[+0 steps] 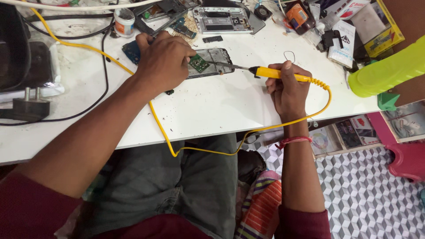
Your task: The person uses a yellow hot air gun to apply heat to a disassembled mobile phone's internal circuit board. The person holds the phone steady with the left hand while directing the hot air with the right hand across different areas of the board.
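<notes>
The right hand (287,88) has its fingers closed around a yellow soldering iron (276,74), whose metal tip points left at an opened phone (210,62) lying on the white counter (212,106), far of centre. The left hand (164,59) rests on the phone's left part, fingers curled down on a small green circuit board (198,63); whether they pinch it or only press it is hard to tell. The iron's yellow cord (199,151) loops off the near edge. 1 more opened phone frame (221,20) lies farther back, and a black plug (28,106) sits at the left.
</notes>
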